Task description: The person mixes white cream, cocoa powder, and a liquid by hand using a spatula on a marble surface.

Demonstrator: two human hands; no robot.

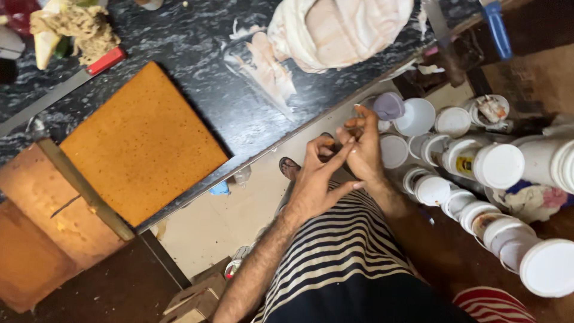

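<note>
Fingers point(353, 124) of the right hand point(365, 149) are curled and pressed together near the fingertips of the left hand point(317, 173); whether anything is pinched between them cannot be told. The left hand's fingers are bent, its thumb stretched toward the right palm, and the two hands are held touching above a striped garment point(341, 245). Just beyond the fingers, a purple cap point(389, 105) is seen among white jars point(496, 164) crowded on the floor to the right. A dark marble counter point(197, 72) is seen to the left, its edge near the hands. On it, an orange slab point(140, 143) is laid flat, with a brick-coloured block point(36, 227) beside it. Farther off, a white cloth bundle point(341, 27) is set on the counter, and a red-handled blade point(66, 84) lies near the upper left corner.
</note>
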